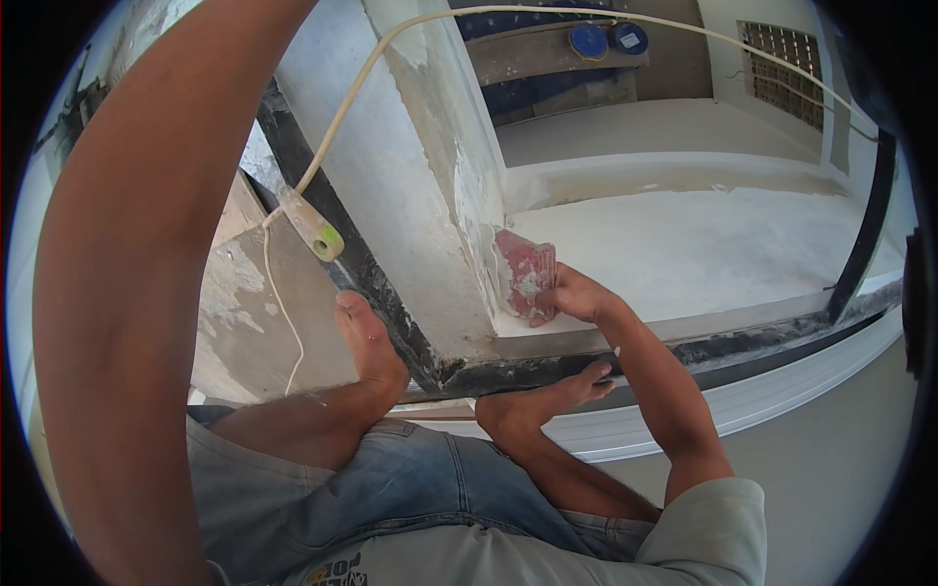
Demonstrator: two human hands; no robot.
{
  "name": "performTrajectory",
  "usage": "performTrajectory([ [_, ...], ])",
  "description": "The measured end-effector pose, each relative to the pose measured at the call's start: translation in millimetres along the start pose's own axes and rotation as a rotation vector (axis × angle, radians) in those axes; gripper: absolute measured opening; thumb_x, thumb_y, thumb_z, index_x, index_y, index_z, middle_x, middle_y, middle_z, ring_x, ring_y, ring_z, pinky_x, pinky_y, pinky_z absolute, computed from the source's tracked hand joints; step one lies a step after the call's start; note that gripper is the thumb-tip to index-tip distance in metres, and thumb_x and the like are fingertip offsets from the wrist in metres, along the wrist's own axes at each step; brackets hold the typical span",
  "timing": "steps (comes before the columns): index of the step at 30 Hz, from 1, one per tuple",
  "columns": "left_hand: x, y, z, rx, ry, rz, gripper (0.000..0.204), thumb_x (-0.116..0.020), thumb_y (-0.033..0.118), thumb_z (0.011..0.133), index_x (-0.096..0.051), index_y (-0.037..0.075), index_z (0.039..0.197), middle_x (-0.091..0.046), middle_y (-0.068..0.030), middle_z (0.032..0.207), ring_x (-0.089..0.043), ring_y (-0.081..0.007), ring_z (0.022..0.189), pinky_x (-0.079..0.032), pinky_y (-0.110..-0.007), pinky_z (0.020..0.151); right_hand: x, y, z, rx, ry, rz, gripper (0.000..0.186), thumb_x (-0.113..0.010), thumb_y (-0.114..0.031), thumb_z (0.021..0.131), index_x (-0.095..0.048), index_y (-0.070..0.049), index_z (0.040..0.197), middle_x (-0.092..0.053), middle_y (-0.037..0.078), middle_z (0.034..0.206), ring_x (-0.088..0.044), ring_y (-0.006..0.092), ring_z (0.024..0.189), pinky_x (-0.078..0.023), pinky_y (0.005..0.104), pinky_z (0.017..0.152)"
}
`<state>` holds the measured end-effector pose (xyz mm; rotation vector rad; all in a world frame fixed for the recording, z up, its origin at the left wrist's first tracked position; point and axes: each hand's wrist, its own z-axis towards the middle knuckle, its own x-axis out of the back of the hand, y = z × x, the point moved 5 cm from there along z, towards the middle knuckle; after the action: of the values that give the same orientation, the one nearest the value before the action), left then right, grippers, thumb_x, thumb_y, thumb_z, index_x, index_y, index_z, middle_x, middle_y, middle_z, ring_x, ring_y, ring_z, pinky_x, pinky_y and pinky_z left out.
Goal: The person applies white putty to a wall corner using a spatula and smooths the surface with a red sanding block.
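My right hand [578, 295] is closed on the edge of a reddish, putty-smeared flat scraper [532, 269]. The scraper's blade lies against the inner corner where the whitish plastered upright [430, 166] meets the white ledge [684, 239]. Wet-looking filler marks that corner beside the blade. My left arm [137, 244] reaches up along the left side and leaves the picture at the top, so the left hand is out of sight.
A pale cable [469, 12] arcs overhead, with an off-white fitting [315, 227] hanging at left. My bare feet rest by the black metal frame [576, 369]. Below runs a white ribbed panel [762, 400]. Two blue-lidded buckets [588, 41] and a lattice vent [785, 73] are beyond.
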<state>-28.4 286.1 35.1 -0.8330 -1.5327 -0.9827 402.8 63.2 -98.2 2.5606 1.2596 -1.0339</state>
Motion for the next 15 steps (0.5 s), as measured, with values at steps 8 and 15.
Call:
performTrajectory([
  [8,6,6,-7,-0.032,-0.051,-0.049,0.079,-0.036,0.065,0.101,-0.074,-0.004,0.103,-0.071,-0.0299,0.102,-0.067,-0.0479,0.098,-0.051,-0.053,0.089,-18,-3,-25,-0.044,-0.016,-0.057,0.051,-0.057,0.004,0.082,-0.054,0.001,0.133,-0.069,0.013,0.112,-0.071,0.0231,0.093,-0.061,0.0349,0.085],
  [15,-3,2,6,-0.050,-0.030,-0.045,0.077,-0.035,0.065,0.101,-0.074,-0.002,0.106,-0.071,-0.0293,0.103,-0.067,-0.0475,0.099,-0.051,-0.053,0.089,2,-62,-54,0.075,-0.018,-0.102,0.036,-0.058,0.002,0.084,-0.061,0.006,0.121,-0.070,0.014,0.102,-0.072,0.0239,0.087,-0.064,0.0359,0.075],
])
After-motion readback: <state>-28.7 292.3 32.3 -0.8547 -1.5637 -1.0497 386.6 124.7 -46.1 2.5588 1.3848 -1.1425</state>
